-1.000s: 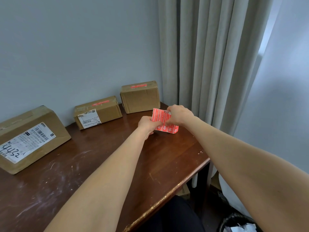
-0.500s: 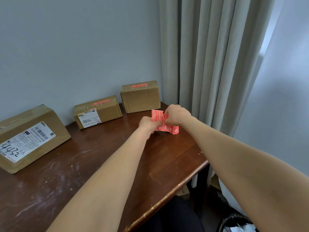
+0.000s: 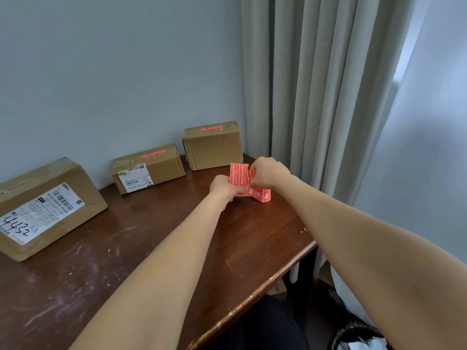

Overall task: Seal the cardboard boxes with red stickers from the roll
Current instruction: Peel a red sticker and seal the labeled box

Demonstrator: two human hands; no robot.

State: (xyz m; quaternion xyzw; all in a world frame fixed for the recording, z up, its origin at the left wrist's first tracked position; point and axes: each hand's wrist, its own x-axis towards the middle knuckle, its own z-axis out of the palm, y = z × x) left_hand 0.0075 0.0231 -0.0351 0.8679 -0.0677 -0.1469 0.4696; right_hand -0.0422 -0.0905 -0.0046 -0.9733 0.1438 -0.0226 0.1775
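Both hands work above the far right part of the table [image 3: 151, 248]. The left hand [image 3: 226, 188] grips the left edge of the red sticker strip [image 3: 237, 176], fingers curled round it. The right hand [image 3: 270, 173] pinches the strip's upper middle, fingers bent tight. The knuckles hide the pinch point, so we cannot tell whether a sticker has begun to lift. The strip hangs crumpled between the hands.

The far box [image 3: 213, 150] carries a red sticker [image 3: 211, 129] on its top, as does the middle box [image 3: 156, 173]. The large box [image 3: 83, 188] at the near left shows none.

We judge these faults possible:
- Uneven pull between the hands tears the sticker or its backing.
- The crumpled strip lets an adhesive face fold onto itself.
- A freed sticker clings to the fingers and lands skewed.
- The large box lies well apart to the left, so the sticker may curl during the carry.
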